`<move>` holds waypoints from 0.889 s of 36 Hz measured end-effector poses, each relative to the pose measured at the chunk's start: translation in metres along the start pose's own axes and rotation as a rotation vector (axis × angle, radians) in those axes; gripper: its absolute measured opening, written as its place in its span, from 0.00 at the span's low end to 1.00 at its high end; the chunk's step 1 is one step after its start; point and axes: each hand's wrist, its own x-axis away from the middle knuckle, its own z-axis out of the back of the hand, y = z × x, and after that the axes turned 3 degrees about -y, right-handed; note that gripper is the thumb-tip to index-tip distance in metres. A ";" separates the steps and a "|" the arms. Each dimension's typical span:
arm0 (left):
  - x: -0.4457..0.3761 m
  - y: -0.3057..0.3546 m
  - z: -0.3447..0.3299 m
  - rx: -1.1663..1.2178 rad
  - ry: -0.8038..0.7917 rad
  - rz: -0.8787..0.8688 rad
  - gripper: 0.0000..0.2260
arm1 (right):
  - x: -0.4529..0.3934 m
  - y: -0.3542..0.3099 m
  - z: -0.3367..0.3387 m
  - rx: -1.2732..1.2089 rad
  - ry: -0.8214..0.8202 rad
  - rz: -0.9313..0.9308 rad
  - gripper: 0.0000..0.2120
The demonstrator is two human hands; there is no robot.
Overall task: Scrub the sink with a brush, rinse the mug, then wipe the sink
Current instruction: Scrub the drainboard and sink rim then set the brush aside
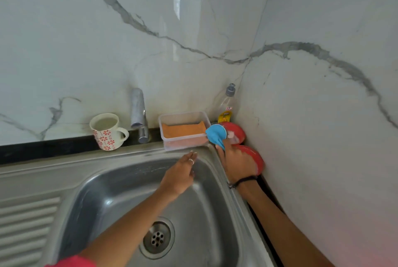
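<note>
A steel sink [120, 182] with a round drain [157, 238] fills the lower half of the view. My left hand [179, 175] reaches over the basin with straight fingers, their tips at the far rim. At the sink's back right corner my right hand [235, 164] grips a blue brush [216, 134] by its handle, the round head pointing up. A white mug [107, 131] with red flowers stands on the rim left of the tap [139, 113] and holds liquid.
A clear plastic box [185, 129] with an orange cloth or sponge inside sits on the back rim. Behind it in the corner stand a dish soap bottle [226, 105] and two red round objects [252, 154]. A ribbed drainboard [28, 223] lies at the left. Marble walls close in behind and to the right.
</note>
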 end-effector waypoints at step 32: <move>0.346 -0.377 0.171 -0.183 0.190 0.662 0.29 | 0.056 -0.445 -0.026 -0.723 -0.535 0.443 0.17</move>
